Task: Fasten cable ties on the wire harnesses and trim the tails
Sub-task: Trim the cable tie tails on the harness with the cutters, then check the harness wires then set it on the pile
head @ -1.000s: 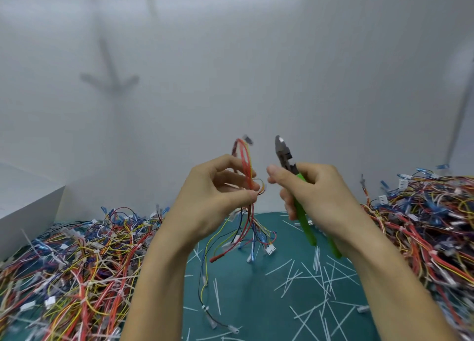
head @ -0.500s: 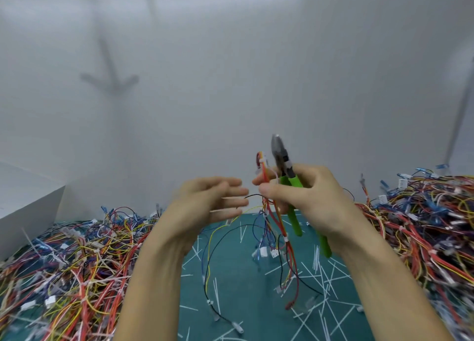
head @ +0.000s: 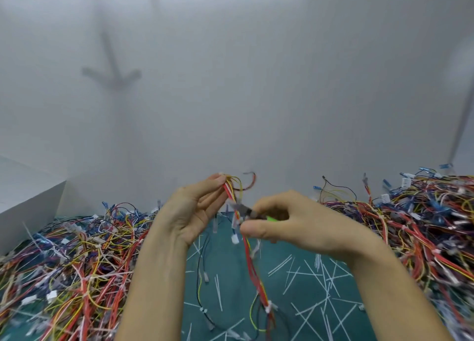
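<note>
Head view: harness (head: 252,266) beneath left hand (head: 189,212), cutters (head: 245,209) alongside.

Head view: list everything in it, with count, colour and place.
Multicoloured wire harness: one, red, yellow, black; hanging between the hands.
Green-handled metal cutting pliers: one, green and grey; head at the harness.
Flat teal mat: one, teal; centre.
Thin plastic tie offcuts: many, white; scattered on the mat.
Tangled wire-harness piles: two, mixed colours; left and right.
Blocky white box: one, white; far left.
Left hand: pinches the harness top.
Right hand: grips the pliers.
</note>
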The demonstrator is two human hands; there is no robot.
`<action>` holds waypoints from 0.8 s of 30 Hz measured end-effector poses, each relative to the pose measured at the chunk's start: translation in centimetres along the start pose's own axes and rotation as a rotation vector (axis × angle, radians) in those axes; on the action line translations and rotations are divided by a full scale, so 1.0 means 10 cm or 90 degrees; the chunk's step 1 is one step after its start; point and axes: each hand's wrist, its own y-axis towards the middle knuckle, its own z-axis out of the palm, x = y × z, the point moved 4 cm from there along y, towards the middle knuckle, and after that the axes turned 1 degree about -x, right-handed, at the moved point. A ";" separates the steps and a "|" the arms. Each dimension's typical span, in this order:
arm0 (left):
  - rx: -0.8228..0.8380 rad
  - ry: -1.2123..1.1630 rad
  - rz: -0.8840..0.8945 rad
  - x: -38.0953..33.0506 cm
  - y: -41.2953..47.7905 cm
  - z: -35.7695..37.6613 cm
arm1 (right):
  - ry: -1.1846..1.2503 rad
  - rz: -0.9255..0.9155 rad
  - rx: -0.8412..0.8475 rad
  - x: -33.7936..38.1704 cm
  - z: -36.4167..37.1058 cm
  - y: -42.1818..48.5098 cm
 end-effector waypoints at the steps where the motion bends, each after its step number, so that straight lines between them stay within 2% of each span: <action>1: -0.011 0.007 0.009 -0.04 -0.01 -0.04 | 0.046 0.027 -0.033 -0.04 -0.06 -0.02; 4: -0.010 0.064 0.046 -0.16 -0.05 -0.12 | 0.106 0.111 -0.129 -0.20 -0.25 -0.08; 5: 0.001 0.088 0.061 -0.20 -0.06 -0.12 | 0.051 0.153 -0.167 -0.28 -0.29 -0.09; 7: 0.026 0.109 0.092 -0.26 -0.09 -0.11 | -0.166 0.253 -0.213 -0.49 -0.35 -0.06; 9: 0.055 0.108 0.119 -0.33 -0.13 -0.09 | -0.369 0.335 -0.203 -0.69 -0.31 -0.03; 10: 0.070 0.114 0.130 -0.36 -0.15 -0.09 | -0.414 0.363 -0.182 -0.79 -0.27 -0.01; 16: 0.190 0.155 0.243 -0.50 -0.33 0.02 | -0.472 0.491 -0.084 -1.37 0.09 0.09; 24: 0.236 0.203 0.336 -0.54 -0.46 0.15 | -0.524 0.485 -0.104 -1.66 0.41 0.11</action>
